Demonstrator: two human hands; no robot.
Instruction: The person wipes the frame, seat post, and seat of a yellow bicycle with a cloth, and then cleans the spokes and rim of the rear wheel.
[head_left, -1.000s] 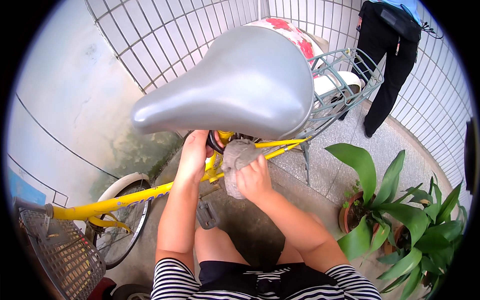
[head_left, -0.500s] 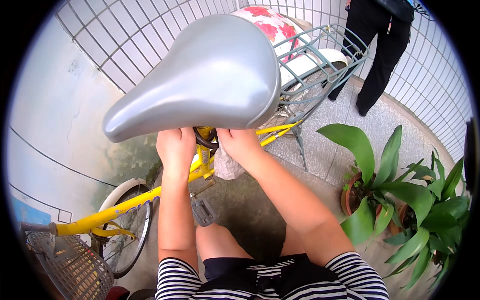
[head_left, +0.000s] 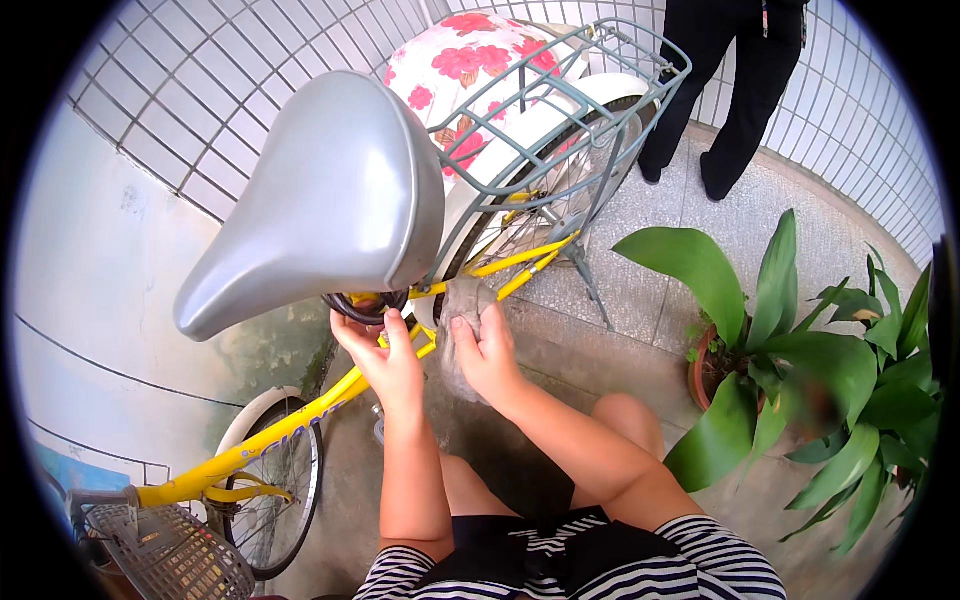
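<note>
A yellow bicycle point(head_left: 245, 435) stands across in front of me, its silver-grey saddle point(head_left: 330, 190) nearest my view. Just under the saddle, a black coiled cable point(head_left: 366, 316) loops round the seat post. My left hand point(head_left: 388, 368) has its fingers and thumb on the cable's lower side. To the right of it, my right hand point(head_left: 485, 360) grips a crumpled grey cloth point(head_left: 464, 300) between thumb and fingers, beside the frame's rear part. The saddle hides the top of the seat post.
A grey-green rear rack point(head_left: 520, 185) sits over the back wheel. Behind it is a white cover with red flowers point(head_left: 475, 60). A person in black trousers point(head_left: 745, 100) stands at the back right. Potted leafy plants point(head_left: 730, 340) are to the right, a front basket point(head_left: 175, 555) lower left.
My right hand has come out from under the saddle with the cloth, away from the seat post. My left hand has shifted lower and right, its fingers now showing. The view has moved.
</note>
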